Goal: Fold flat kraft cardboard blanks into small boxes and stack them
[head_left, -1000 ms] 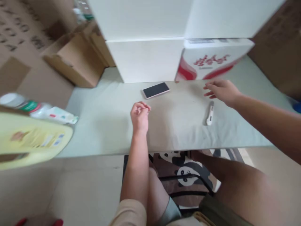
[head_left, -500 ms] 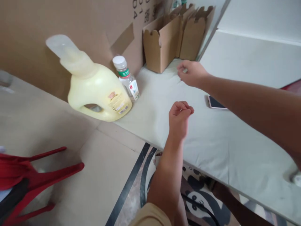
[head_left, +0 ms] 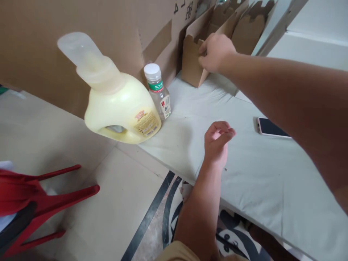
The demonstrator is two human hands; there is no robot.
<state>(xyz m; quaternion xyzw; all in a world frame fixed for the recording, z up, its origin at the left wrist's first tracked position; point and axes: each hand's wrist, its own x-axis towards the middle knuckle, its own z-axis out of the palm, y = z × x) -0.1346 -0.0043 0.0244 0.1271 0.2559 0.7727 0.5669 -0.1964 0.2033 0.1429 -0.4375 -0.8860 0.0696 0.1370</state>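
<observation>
As we follow the near edge of the cloth-covered table (head_left: pixel 252 177), it slants from below the yellow jug (head_left: pixel 121 99) down to the lower right, with the floor (head_left: pixel 108 188) beyond it. Our left hand (head_left: pixel 219 143) is loosely closed just inside that edge, thumb tip close to the fingertips; a stretch of cloth runs from it to the phone (head_left: pixel 272 127), whose far end our right forearm covers. Our right hand (head_left: pixel 216 52) is up at the front corner of the open cardboard box (head_left: pixel 191 61), fingers bent, and we cannot tell whether they grip it. That box stands near the back, against the big carton (head_left: pixel 108 25); its inside is shadowed, so we cannot make out its contents. Just beside the jug stands a clear bottle (head_left: pixel 160 96) with a white cap on. We cannot judge how full either is.
</observation>
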